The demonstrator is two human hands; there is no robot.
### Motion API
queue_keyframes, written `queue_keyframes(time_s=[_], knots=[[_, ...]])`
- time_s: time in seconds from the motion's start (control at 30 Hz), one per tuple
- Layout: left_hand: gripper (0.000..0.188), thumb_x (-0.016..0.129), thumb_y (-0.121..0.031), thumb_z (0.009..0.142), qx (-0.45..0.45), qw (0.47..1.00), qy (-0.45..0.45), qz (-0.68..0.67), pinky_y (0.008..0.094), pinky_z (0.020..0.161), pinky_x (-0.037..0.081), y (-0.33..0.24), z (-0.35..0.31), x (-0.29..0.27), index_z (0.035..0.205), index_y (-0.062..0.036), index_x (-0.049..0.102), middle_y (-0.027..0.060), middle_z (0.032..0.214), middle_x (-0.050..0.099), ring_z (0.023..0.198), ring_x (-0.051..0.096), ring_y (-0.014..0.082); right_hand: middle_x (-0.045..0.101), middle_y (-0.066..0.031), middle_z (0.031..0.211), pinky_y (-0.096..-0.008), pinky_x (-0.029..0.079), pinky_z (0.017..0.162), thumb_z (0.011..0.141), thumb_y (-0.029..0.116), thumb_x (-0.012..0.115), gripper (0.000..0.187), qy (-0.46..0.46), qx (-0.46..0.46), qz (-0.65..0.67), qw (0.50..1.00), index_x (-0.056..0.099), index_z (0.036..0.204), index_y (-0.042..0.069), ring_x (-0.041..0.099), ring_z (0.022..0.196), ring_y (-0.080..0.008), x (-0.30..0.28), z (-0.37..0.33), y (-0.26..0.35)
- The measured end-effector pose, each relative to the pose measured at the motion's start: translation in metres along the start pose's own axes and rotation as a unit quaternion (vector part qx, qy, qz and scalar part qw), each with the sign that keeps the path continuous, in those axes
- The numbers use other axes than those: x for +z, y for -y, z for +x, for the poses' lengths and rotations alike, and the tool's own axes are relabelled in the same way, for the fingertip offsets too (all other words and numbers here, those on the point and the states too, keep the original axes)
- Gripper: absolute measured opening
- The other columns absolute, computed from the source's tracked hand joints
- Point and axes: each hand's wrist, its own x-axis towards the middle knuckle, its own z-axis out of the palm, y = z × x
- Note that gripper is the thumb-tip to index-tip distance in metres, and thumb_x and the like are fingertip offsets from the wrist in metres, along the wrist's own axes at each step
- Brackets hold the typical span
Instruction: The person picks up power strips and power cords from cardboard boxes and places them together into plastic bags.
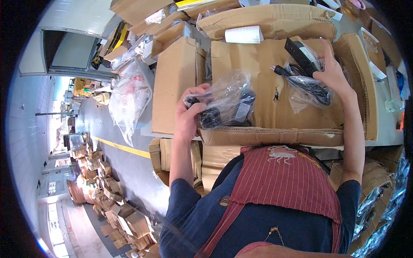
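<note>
Cartons sit left of my big open box. At the box's right, my right hand holds a black power strip; at its left, my left hand pinches a bagged black bundle. Both look light, but plastic (crinkly stuff) may slip, so I'd grab hard parts.

On my feed I see a grey floor, a yellow line, a pale wall and bright windows.
</note>
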Motion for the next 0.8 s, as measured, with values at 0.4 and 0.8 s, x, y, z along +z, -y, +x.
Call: queue_keyframes(time_s=[0.4, 0.8], knots=[[0.046, 0.047, -0.035, 0.105, 0.156, 0.937, -0.248, 0.192, 0.0296, 0.097, 0.042, 0.028, -0.001, 0.029, 0.126, 0.0051, 0.057, 0.0073, 0.111, 0.063, 0.104, 0.055, 0.0140, 0.060, -0.0273, 0.115, -0.0431, 0.046, 0.096, 0.064, 0.007, 0.070, 0.102, 0.006, -0.021, -0.020, 1.000, 0.018, 0.151, 0.008, 0.058, 0.110, -0.0442, 0.002, 0.001, 0.000], [0.030, 0.052, -0.014, 0.101, 0.104, 0.973, -0.169, 0.121, 0.0249, 0.081, 0.049, 0.009, -0.007, 0.030, 0.117, 0.0079, 0.065, 0.0074, 0.097, 0.070, 0.087, 0.061, 0.0112, 0.058, -0.0278, 0.113, -0.0437, 0.045, 0.096, 0.064, 0.008, 0.070, 0.102, 0.003, -0.041, -0.036, 0.999, 0.018, 0.151, 0.010, 0.057, 0.109, -0.0450, 0.005, 0.002, -0.007]])
